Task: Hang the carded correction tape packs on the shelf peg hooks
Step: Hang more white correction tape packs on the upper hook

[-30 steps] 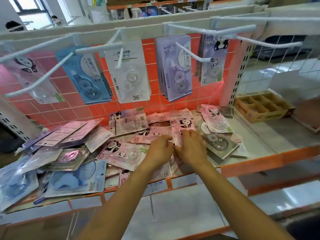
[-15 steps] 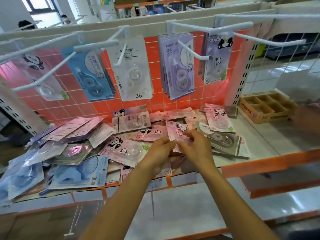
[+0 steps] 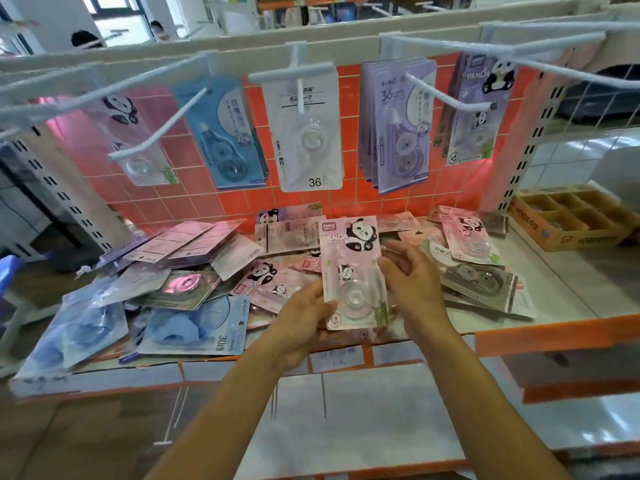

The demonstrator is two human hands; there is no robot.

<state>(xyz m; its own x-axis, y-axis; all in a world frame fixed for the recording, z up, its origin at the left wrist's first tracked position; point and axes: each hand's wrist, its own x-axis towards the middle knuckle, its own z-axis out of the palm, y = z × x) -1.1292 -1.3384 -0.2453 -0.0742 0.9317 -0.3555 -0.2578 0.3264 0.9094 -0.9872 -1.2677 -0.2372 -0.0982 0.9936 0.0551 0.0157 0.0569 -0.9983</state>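
Note:
I hold a pink panda correction tape pack point(image 3: 349, 258) upright over the pile of loose packs point(image 3: 194, 285) on the shelf. My left hand point(image 3: 304, 320) grips its lower left corner, thumb on the front. My right hand point(image 3: 415, 282) pinches its right edge. White peg hooks point(image 3: 162, 129) stick out from the top rail above. A pink panda pack point(image 3: 138, 150), blue packs point(image 3: 225, 133), a white pack point(image 3: 304, 133), lilac packs point(image 3: 398, 126) and purple panda packs point(image 3: 481, 112) hang from them.
A divided cardboard box point(image 3: 568, 220) stands at the shelf's right end. The shelf's orange front edge point(image 3: 554, 337) runs just in front of my wrists. An orange grid panel point(image 3: 194, 202) backs the hooks. People are visible far behind at the upper left.
Both hands were down in the pile sorting packs. They have lifted one pink panda pack out and turned it upright facing me.

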